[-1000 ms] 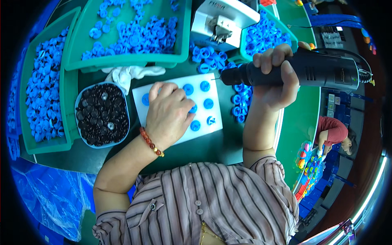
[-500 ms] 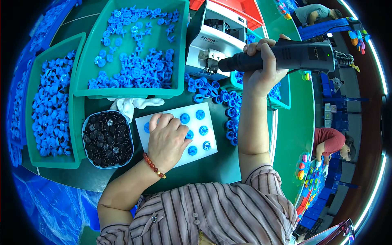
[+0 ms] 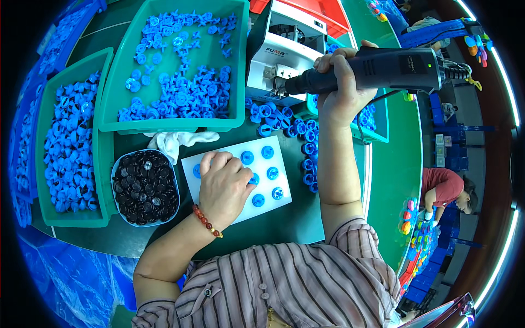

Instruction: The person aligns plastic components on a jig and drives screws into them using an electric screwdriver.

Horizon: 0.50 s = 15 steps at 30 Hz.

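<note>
The white board [image 3: 265, 186] lies at eight o'clock from the black electric screwdriver [image 3: 391, 68], which the right hand [image 3: 343, 99] grips. The left hand [image 3: 222, 188] bends narrow-fingered over the board's eight o'clock side; whether it pinches a blue disc [image 3: 254, 179], I cannot tell.

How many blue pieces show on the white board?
7 visible blue pieces: three in a column near the right edge of the white board, three in the next column, one left of the left hand, which may hide more.
</note>
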Each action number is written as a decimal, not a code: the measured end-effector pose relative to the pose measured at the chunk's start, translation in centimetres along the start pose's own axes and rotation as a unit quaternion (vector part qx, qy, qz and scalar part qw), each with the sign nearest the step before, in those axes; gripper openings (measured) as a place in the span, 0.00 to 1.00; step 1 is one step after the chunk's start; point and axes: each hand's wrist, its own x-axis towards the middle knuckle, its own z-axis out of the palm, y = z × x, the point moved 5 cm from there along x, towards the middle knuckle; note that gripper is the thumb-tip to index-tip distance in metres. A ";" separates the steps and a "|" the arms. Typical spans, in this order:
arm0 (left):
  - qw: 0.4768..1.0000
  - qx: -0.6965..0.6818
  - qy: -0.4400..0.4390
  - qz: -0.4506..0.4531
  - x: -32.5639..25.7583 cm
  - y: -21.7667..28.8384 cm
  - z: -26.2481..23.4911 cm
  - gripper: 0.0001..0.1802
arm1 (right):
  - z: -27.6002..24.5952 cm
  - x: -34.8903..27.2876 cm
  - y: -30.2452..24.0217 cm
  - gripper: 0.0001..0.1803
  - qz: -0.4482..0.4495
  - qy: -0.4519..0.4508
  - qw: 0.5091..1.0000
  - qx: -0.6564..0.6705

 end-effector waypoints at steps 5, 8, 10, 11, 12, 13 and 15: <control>1.000 0.000 0.001 0.000 0.0 0.0 0.1 0.10 | 0.1 -0.3 0.1 0.28 0.004 0.001 1.000 -0.003; 1.000 -0.002 0.003 -0.001 -0.1 0.0 0.0 0.10 | -0.1 -0.2 -0.3 0.28 0.009 -0.003 1.000 0.006; 1.000 -0.002 0.004 0.001 -0.1 0.0 0.0 0.10 | 0.1 0.1 -0.7 0.28 0.002 0.000 1.000 0.015; 1.000 -0.002 0.001 -0.001 -0.1 0.0 0.1 0.10 | 0.1 0.1 -0.6 0.28 0.003 0.001 1.000 0.015; 1.000 -0.001 -0.001 -0.003 -0.1 0.0 0.1 0.10 | 0.0 0.1 -0.5 0.28 -0.001 0.003 1.000 0.011; 1.000 -0.001 -0.002 -0.003 -0.1 0.0 0.1 0.10 | 0.0 0.2 -0.5 0.28 -0.005 0.005 1.000 0.008; 1.000 -0.001 -0.001 -0.001 -0.1 0.0 0.2 0.10 | 0.1 0.0 -0.2 0.28 -0.003 0.008 1.000 0.008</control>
